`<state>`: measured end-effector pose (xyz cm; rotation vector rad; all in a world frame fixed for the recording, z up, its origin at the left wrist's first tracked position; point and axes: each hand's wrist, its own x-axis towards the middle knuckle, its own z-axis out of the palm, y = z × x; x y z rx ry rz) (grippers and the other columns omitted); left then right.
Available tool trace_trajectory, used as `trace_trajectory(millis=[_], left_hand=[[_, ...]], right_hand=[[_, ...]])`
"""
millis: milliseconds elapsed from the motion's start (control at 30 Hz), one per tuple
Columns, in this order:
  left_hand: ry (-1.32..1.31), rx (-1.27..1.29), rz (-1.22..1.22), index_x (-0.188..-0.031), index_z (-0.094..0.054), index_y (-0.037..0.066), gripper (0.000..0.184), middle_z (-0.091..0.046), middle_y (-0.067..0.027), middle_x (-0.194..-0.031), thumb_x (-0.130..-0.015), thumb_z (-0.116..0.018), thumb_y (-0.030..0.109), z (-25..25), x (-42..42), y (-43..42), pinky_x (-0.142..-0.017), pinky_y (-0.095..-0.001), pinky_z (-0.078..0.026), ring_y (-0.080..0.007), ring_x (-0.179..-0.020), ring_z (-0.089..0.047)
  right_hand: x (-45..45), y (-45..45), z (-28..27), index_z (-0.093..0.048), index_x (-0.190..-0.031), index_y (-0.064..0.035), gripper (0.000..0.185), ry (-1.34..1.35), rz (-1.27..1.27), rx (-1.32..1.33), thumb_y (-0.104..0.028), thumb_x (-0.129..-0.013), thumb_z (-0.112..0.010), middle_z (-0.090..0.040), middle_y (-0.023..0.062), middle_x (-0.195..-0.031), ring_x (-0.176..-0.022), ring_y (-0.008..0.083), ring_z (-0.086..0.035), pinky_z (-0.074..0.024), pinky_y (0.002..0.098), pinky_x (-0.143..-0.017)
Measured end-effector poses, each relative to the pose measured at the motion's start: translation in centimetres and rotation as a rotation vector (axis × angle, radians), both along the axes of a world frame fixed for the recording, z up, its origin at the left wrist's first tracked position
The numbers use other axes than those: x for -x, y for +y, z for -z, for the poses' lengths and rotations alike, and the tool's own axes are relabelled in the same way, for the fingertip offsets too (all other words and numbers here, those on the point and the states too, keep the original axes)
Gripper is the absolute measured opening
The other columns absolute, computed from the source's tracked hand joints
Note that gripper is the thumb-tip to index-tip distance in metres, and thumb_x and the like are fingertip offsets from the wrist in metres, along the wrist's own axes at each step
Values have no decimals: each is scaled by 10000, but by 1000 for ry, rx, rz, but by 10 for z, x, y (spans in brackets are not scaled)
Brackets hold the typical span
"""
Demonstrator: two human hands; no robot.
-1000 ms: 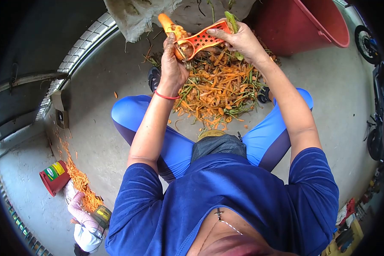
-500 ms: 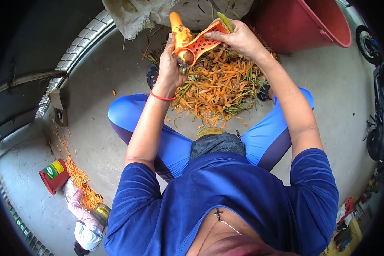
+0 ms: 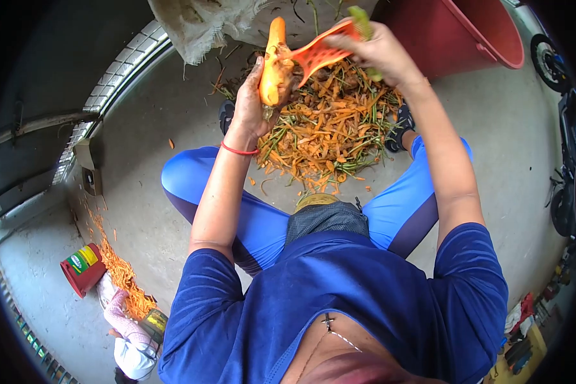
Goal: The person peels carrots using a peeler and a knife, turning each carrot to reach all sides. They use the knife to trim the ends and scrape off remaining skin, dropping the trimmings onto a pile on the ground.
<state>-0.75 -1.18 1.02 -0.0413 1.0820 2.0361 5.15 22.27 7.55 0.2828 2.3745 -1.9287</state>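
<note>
In my left hand (image 3: 251, 105) is a knobbly orange carrot (image 3: 274, 80), held upright, with some dark dirty patches on its right side. My right hand (image 3: 384, 56) is closed on an orange plastic peeler (image 3: 323, 52) with holes through it; its far end reaches the carrot's side. A blurred green piece (image 3: 361, 23) shows at the right fingers, and I cannot tell whether it belongs to the tool. Beneath both hands lies a heap of orange peelings (image 3: 326, 128) mixed with green stems.
A large red tub (image 3: 454, 38) stands beyond my right hand. Pale sacking (image 3: 201, 29) hangs at the top. At lower left, a person in a white hat (image 3: 134, 358) is beside shredded orange strips (image 3: 118, 272) and a red bucket (image 3: 83, 269). Motorbikes (image 3: 550, 64) line the right edge.
My right hand has moved slightly right and up with the peeler, which now stretches out beside the carrot. The left hand has turned the carrot, showing more of its length.
</note>
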Motion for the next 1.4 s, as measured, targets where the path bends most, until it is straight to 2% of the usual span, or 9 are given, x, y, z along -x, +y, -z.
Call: trace_trajectory(millis=[267, 300, 467, 533, 633, 667, 833, 1200, 1400], left_hand=[[-27, 10, 44, -1239, -473, 58, 446, -598, -117, -1131, -966, -421, 408, -4, -11, 2, -721, -338, -553, -211, -924, -628], [-27, -8, 77, -1232, -474, 46, 448, -602, -128, -1109, -969, -418, 404, -6, -12, 1, -703, -325, -555, -217, -899, -630], [-96, -70, 97, -1191, -465, 31, 437, -587, -124, -954, -980, -389, 407, -9, -15, 0, -635, -297, -541, -210, -770, -603], [-64, -70, 121, -1156, -464, 80, 381, -598, -85, -948, -989, -362, 406, -16, -13, -2, -636, -309, -538, -194, -771, -622], [15, 26, 79, -1240, -459, 91, 418, -601, -81, -1004, -979, -391, 410, -16, -15, 0, -660, -310, -538, -184, -809, -620], [47, 75, 70, -1252, -457, 89, 431, -602, -85, -1019, -974, -400, 414, -16, -15, -1, -665, -311, -537, -187, -821, -620], [47, 130, 113, -1323, -423, 115, 455, -592, -60, -1069, -972, -413, 403, -16, -18, 1, -713, -311, -527, -157, -864, -612], [552, 190, 264, -1417, -332, 40, 630, -461, -69, -1326, -957, -435, 458, -29, -28, 0, -1021, -287, -323, -160, -1193, -443], [896, 475, 290, -1378, -403, 66, 520, -505, -109, -1273, -944, -499, 336, -9, -18, -3, -1013, -317, -329, -196, -1191, -455]], right_hand=[[3, -20, 20, -663, -932, -56, 331, 1, -59, 23, -332, -776, -760, -614, -30, -705, -591, 28, -525, -424, 191, -520], [1, -21, 15, -654, -889, -82, 257, -32, -9, 79, -300, -793, -749, -546, -63, -637, -473, 7, -377, -286, 189, -433], [31, 68, 52, -660, -865, -104, 312, 117, 270, -234, -359, -736, -785, -539, -72, -663, -535, 5, -429, -337, 158, -442], [26, 98, 21, -642, -853, -68, 300, 130, 460, -142, -354, -808, -719, -466, -31, -556, -402, 49, -387, -304, 197, -358], [13, 66, -21, -638, -849, -66, 317, -2, 438, -105, -365, -794, -729, -439, -29, -538, -397, 60, -379, -285, 211, -340], [22, 64, 7, -658, -845, -104, 299, 159, 291, -18, -350, -737, -787, -529, -82, -656, -527, 0, -424, -334, 154, -448], [17, 27, 15, -670, -844, -93, 267, 23, 50, 12, -325, -762, -773, -477, -93, -608, -495, 2, -354, -271, 178, -436], [20, 117, 2, -643, -837, -74, 310, -10, 497, -250, -367, -785, -731, -427, -26, -534, -400, 72, -365, -283, 232, -344], [24, 70, -11, -662, -822, -79, 329, -62, 170, 19, -378, -737, -770, -464, -37, -585, -461, 64, -394, -311, 210, -414]])
